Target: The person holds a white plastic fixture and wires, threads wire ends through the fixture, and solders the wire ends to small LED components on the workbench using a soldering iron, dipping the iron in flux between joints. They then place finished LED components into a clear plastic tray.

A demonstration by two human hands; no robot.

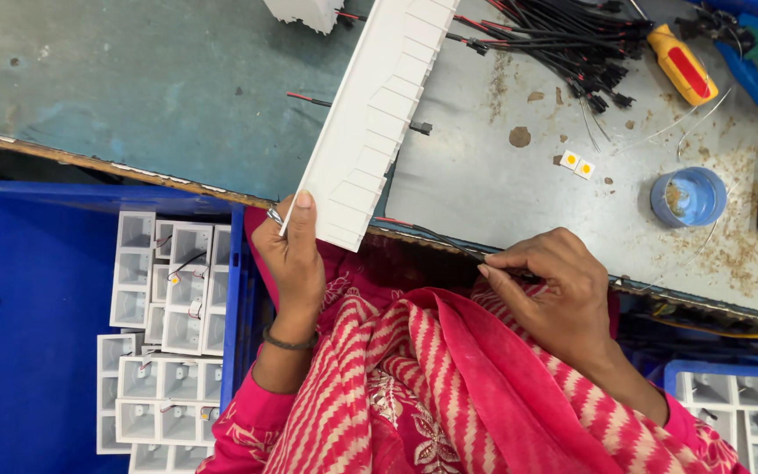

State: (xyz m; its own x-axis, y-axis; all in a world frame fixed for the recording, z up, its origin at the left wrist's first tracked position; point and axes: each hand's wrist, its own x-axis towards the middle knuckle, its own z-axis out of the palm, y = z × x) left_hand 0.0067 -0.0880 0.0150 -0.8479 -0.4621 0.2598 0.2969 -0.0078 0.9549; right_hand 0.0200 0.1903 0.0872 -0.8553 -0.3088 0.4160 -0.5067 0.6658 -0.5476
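My left hand (pixel 294 254) grips the near end of a long white plastic strip of joined square housings (pixel 377 114), which slants up across the workbench (pixel 177 79). My right hand (pixel 554 294) pinches a thin black and red wire (pixel 423 231) that runs from the strip's near end along the bench edge. The fingers of the right hand are closed on the wire just below the bench edge, over my pink patterned clothing.
A blue crate (pixel 28 333) at the left holds several white square housings (pixel 173 281). On the bench lie a bundle of black wires (pixel 572 39), a yellow and red tool (pixel 682 63), a small blue cup (pixel 689 197) and two tiny yellow chips (pixel 577 164). Another blue crate (pixel 734 404) is at the lower right.
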